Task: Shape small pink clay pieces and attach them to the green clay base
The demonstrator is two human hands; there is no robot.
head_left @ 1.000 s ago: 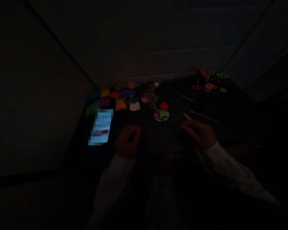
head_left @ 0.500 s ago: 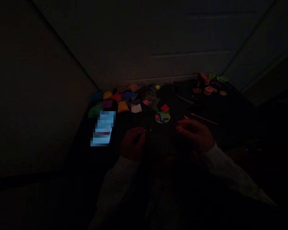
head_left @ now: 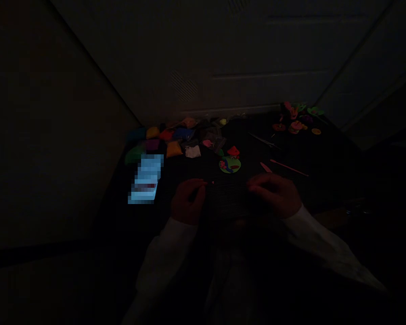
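The scene is very dark. My left hand [head_left: 186, 201] rests on a dark table, fingers curled in a pinch at a tiny red bit [head_left: 211, 183]. My right hand [head_left: 276, 195] lies opposite it with fingers curled; what it holds is hidden. Between both hands lies a dark ribbed mat [head_left: 228, 198]. Just beyond it sits a round green disc [head_left: 229, 165] with red and blue clay shapes on it, and a red clay lump [head_left: 233, 150] behind that.
Several small bags of coloured clay [head_left: 171, 140] lie at the back left. A lit phone screen [head_left: 146, 179] glows left of my hands. Pink sticks [head_left: 288, 167] lie to the right, scissors [head_left: 264, 141] behind them. Small clay figures [head_left: 297, 119] stand at the far right.
My right hand has shifted slightly left toward the middle of the mat. My left hand stayed about where it was. The view moved slightly.
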